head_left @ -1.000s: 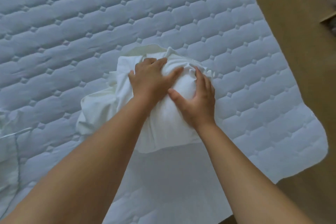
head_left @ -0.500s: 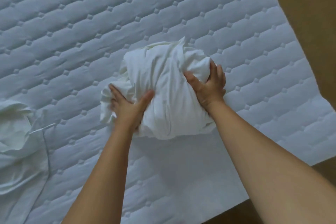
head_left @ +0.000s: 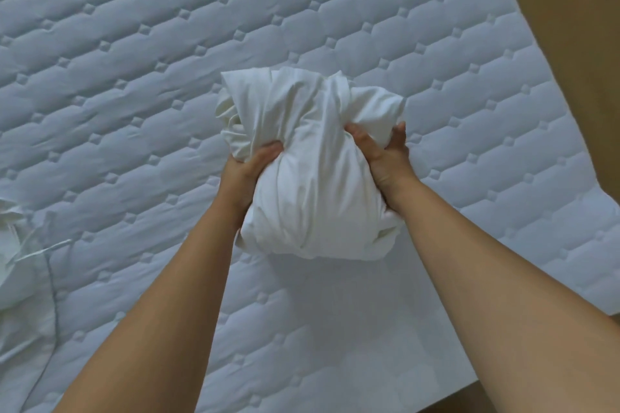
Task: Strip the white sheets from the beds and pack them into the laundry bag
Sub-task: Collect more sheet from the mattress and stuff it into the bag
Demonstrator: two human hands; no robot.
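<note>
A white sheet [head_left: 312, 157], bunched into a tight bundle, is held above the quilted mattress pad [head_left: 134, 77]. My left hand [head_left: 250, 171] grips the bundle's left side, thumb pressed into the cloth. On the right side, my right hand [head_left: 382, 154] clutches it, fingers dug into a fold. The bundle casts a shadow on the pad below. No laundry bag shows in the head view.
More white cloth with a thin cord [head_left: 16, 245] lies crumpled at the left edge of the bed. The brown floor [head_left: 570, 27] runs along the right side and shows past the bed's near corner.
Both hands went from pressing on top of the sheet to gripping its sides. The bundle has been gathered tighter and lifted toward me off the pad.
</note>
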